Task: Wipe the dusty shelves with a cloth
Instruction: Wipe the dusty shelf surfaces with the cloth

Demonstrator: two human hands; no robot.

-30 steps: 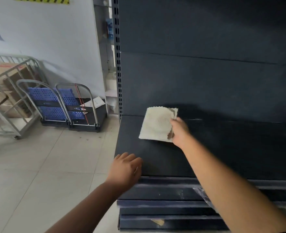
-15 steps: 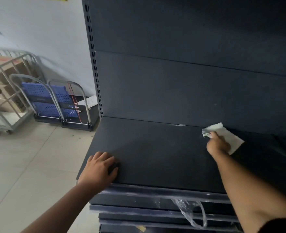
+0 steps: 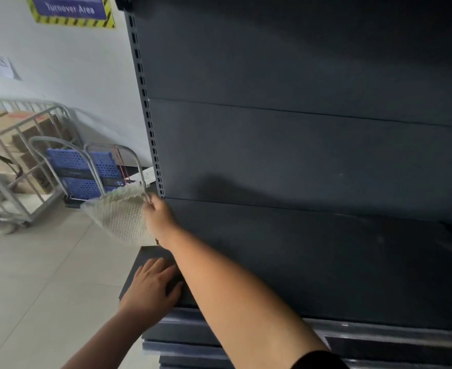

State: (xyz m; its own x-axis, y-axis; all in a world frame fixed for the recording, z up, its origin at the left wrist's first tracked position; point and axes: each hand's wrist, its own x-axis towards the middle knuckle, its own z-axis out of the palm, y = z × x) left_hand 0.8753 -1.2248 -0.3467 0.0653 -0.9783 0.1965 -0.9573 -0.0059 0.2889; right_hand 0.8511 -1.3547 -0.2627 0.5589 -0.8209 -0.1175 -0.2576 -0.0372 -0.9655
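One cloth (image 3: 121,217) in right hand (image 3: 161,214).

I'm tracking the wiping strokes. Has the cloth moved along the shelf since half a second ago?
Yes. The cloth, gripped in the right hand, swept leftward from the shelf's right part to the slotted upright, now hanging past the shelf edge.

A pale waffle-textured cloth (image 3: 121,217) hangs off the shelf's left edge near its back corner. The dark grey shelf (image 3: 299,257) lies flat and bare.
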